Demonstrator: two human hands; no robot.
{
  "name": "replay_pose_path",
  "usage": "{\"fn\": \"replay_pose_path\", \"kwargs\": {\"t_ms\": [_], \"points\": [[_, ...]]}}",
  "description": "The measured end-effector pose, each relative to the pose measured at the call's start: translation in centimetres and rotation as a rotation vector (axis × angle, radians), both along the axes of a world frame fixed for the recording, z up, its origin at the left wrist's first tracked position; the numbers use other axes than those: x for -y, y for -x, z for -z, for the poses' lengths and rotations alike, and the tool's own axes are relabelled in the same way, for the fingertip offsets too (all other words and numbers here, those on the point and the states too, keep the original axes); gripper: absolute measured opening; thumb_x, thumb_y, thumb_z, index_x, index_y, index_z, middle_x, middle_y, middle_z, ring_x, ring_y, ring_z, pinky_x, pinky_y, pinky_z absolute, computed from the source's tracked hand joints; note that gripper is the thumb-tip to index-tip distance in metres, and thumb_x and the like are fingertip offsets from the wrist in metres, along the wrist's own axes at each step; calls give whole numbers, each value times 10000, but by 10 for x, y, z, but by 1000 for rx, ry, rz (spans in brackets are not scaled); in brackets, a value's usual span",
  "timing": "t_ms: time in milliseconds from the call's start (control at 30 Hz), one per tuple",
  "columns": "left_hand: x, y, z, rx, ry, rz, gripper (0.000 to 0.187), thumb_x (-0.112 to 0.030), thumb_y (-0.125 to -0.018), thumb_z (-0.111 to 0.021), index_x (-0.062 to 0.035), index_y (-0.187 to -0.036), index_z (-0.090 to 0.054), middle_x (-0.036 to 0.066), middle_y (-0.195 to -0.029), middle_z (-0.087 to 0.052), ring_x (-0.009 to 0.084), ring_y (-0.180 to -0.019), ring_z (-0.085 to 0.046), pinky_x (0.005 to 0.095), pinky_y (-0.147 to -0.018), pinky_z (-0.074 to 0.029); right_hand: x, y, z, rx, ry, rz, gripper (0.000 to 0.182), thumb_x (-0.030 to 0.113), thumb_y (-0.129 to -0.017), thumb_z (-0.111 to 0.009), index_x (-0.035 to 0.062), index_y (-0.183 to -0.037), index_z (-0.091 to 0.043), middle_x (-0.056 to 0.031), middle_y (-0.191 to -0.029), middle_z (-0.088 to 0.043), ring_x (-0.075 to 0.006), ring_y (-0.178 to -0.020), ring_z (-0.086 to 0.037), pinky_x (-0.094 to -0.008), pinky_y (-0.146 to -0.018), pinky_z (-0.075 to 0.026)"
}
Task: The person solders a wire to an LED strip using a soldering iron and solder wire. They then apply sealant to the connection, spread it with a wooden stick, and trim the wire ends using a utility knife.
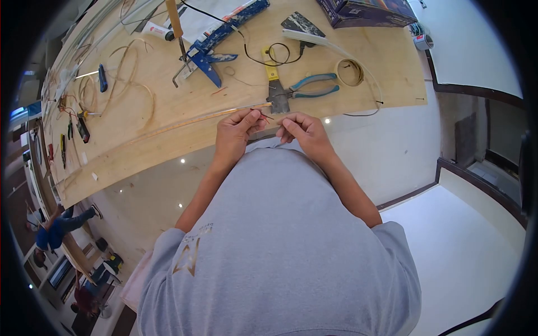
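Close to the plywood table's front edge, my left hand point(238, 134) pinches thin red and black wires point(265, 117) between thumb and fingers. Just to its right, my right hand point(308, 134) is closed in a pinch, and whatever lies in its fingertips is too small to make out. A long thin orange-and-white strip point(207, 116) runs along the table up to the hands. Beyond them lie a putty knife point(277, 96) with a yellow handle and blue-handled pliers point(315, 85).
The plywood table point(185, 101) also bears a blue caulking gun point(207, 63), a roll of tape point(351, 73), a utility knife point(102, 78), loose cables and screwdrivers. A purple box point(367, 12) stands at the back. Other people point(56, 231) are at far left.
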State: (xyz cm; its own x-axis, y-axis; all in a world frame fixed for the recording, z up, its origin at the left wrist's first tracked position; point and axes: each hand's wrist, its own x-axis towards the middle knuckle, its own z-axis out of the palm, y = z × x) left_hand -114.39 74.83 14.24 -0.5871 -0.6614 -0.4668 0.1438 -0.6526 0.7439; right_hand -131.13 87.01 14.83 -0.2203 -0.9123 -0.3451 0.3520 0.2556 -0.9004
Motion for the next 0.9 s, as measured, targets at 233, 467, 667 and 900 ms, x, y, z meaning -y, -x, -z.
{"fn": "replay_pose_path", "kwargs": {"t_ms": [233, 467, 667, 900], "points": [[-8, 1, -11, 82, 131, 54, 193, -72, -927, -671, 59, -1068, -679, 117, -951, -715, 161, -847, -691, 281, -772, -578, 2, -11, -11, -52, 33, 68, 156, 89, -954, -630, -26, -1058, -623, -51, -874, -670, -92, -760, -630, -230, -677, -522], [-14, -11, -18, 67, 180, 48, 181, -45, -920, -668, 67, -1063, -677, 134, -935, -719, 175, -834, -693, 284, -779, -577, 5, -17, -8, -110, 81, 36, 84, 59, -935, -637, -6, -990, -636, -25, -826, -660, -73, -746, -618, -209, -663, -496], [-16, -19, -19, -26, 77, -14, 175, -36, -932, -645, 75, -1066, -666, 158, -975, -713, 196, -845, -702, 295, -795, -585, 7, -23, -11, -81, 74, 0, 95, 82, -951, -622, -7, -979, -634, -32, -824, -660, -77, -747, -618, -213, -665, -502], [-20, -20, -20, -86, 44, -32, 234, -87, -960, -626, 91, -1111, -646, 166, -986, -711, 208, -861, -703, 309, -799, -586, 4, -24, -16, -24, 48, 26, 147, 111, -979, -582, -22, -1022, -626, -61, -851, -667, -106, -760, -633, -242, -721, -542]]}}
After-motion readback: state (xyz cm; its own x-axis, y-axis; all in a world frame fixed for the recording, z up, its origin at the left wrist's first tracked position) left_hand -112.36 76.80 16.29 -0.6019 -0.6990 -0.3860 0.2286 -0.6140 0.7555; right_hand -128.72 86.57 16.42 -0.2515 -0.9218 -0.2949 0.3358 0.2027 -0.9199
